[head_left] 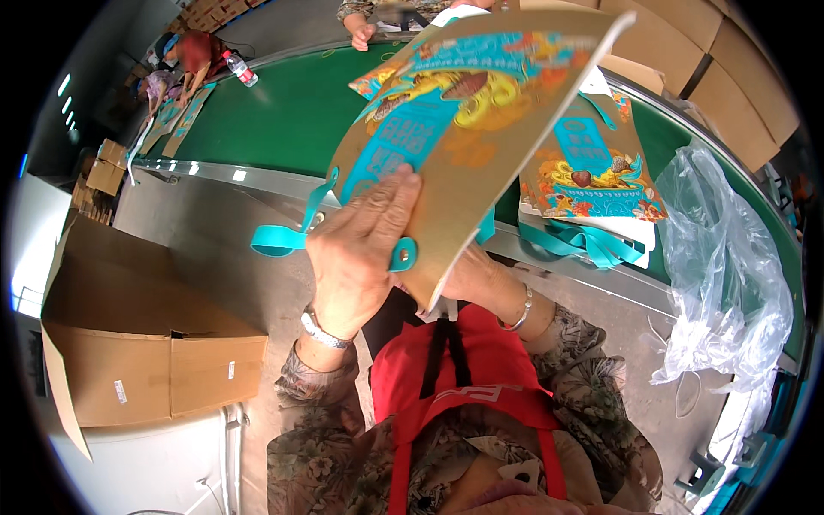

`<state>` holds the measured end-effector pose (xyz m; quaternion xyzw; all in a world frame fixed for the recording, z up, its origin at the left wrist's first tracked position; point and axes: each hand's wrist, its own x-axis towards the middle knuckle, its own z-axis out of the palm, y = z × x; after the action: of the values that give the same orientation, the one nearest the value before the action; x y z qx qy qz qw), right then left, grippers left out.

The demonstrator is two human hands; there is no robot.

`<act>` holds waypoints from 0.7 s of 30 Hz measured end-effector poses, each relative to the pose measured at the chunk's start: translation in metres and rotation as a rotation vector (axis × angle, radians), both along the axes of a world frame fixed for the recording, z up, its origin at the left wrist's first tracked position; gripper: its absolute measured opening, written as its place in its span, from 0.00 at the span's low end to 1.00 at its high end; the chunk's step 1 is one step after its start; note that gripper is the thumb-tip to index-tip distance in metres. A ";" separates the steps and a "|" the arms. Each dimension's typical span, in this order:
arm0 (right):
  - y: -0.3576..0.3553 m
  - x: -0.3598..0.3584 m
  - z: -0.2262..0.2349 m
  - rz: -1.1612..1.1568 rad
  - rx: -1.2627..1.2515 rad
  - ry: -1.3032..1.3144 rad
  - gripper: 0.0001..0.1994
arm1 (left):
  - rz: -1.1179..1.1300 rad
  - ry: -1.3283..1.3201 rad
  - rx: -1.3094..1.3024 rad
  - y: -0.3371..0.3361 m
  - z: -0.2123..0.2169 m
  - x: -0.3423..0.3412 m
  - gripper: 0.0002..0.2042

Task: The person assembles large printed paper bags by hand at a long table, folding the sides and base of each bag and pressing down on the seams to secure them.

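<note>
Two hands hold one flat paper bag [468,129] up in the middle of the frame. Near the bottom is a red apron [468,378] over flowered sleeves. The left hand [356,253] lies flat on the brown side of the bag, fingers spread and pressed down, with a watch [324,330] on its wrist. A teal handle [287,232] loops out to the left of that hand. The right hand [476,275] is mostly hidden under the bag's lower edge. It touches the bag from below, but I cannot tell how tight its fingers are closed. A bracelet [519,311] sits on that wrist.

At the lower left stands an open box [146,343] on the floor. At the right, a clear plastic sheet [721,275] hangs over the edge of a green belt [275,112].

Past the held bag, right of the middle, a stack of bags [592,172] lies on the belt with teal handles hanging off the near edge. Farther up at the top, another person's hand [360,33] rests by the belt. At the upper left, a bottle [240,69] lies on the belt beside more flat bags [176,120], with a person in red [193,51] there. More boxes [738,60] are piled at the upper right.
</note>
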<state>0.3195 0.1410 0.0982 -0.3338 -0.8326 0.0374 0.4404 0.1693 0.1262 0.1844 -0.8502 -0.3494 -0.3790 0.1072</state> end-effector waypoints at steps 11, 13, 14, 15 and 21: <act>-0.049 0.046 -0.103 0.243 -1.521 0.957 0.17 | -0.071 0.474 -0.183 0.033 -0.145 0.015 0.17; -0.048 0.052 -0.107 0.297 -1.489 1.089 0.20 | -0.050 0.474 -0.145 0.038 -0.150 0.020 0.17; -0.048 0.057 -0.107 0.237 -1.428 1.194 0.20 | -0.057 0.480 -0.137 0.038 -0.156 0.022 0.18; -0.046 0.059 -0.103 0.181 -1.359 1.298 0.20 | -0.060 0.483 -0.134 0.038 -0.159 0.025 0.18; -0.032 0.080 -0.111 0.205 -1.328 1.395 0.21 | -0.040 0.435 -0.124 0.039 -0.147 0.033 0.17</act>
<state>0.3993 0.1094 -0.0130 -0.3432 -0.2180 0.7281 0.5518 0.2025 0.1657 0.0369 -0.9236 -0.3237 -0.1666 0.1200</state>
